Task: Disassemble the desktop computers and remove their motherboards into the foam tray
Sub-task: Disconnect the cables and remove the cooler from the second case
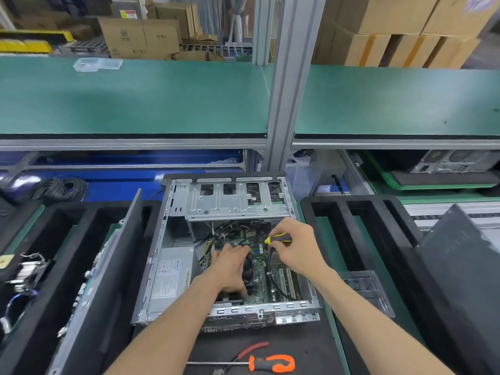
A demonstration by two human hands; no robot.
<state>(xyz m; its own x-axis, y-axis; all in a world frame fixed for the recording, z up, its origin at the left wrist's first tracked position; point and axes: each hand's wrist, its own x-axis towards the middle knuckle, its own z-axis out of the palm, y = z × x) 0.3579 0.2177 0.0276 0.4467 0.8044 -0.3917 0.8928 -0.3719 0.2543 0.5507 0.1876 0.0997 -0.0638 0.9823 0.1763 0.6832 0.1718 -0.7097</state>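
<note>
The motherboard (273, 277) sits inside the open computer case (173, 234), centre of the table (305, 339). The left hand (231, 269) rests spread over the black cooler fan (248, 266); at two o'clock, the right hand (296, 246) grips a yellow screwdriver (277, 238). A slipping tip could likely gouge the board or nick nearby cables (224, 231).

Labels on the power supply (173, 277) are too blurred to read.
</note>
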